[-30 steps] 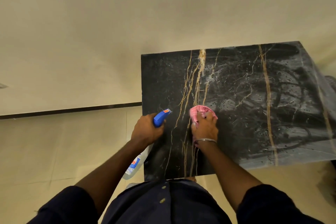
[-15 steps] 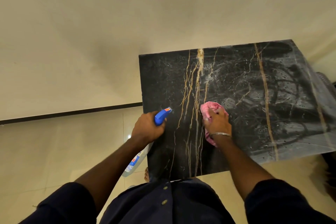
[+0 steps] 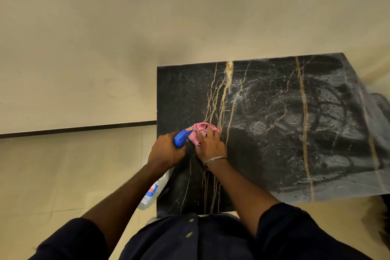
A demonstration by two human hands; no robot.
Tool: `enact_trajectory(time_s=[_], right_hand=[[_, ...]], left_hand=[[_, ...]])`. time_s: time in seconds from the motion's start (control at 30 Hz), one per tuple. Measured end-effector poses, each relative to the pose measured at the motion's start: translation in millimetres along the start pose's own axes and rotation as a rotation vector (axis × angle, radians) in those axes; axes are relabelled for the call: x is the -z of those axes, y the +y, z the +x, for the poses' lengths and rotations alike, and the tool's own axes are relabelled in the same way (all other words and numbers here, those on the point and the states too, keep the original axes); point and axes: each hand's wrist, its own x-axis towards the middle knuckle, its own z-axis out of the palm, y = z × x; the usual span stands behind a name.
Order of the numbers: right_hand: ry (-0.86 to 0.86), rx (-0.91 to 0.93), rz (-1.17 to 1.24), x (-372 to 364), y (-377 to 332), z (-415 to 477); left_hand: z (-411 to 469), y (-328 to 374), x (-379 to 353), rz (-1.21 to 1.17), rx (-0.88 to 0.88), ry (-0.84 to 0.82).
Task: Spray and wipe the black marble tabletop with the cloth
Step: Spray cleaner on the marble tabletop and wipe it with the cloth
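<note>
The pink cloth (image 3: 202, 131) lies bunched on the black marble table (image 3: 274, 133), near its left side, about halfway between the near and far edges. The right hand (image 3: 211, 145) presses down on the cloth, with its grip closed around it. A thin metal bangle (image 3: 215, 159) sits on that wrist. Just beside it, the left hand (image 3: 166, 152) has its grip closed around a spray bottle (image 3: 181, 138). The bottle's blue top touches the cloth, and its clear body hangs down past the table's left edge. Gold lines run across the marble. The right part of the table is wet with drops and cloudy streaks. The floor (image 3: 63, 175) is pale tile.
</note>
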Motion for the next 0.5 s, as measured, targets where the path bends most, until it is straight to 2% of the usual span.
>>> enact_trajectory(time_s=[0.1, 0.33, 0.5], right_hand=[[0.013, 0.037, 0.005, 6, 17, -1], [0.158, -0.291, 0.112, 30, 120, 3], [0.193, -0.416, 0.196, 27, 102, 11]], left_hand=[[2, 7, -5, -0.01, 0.014, -0.001], [8, 16, -9, -0.04, 0.032, 0.005], [9, 19, -12, -0.046, 0.047, 0.014]])
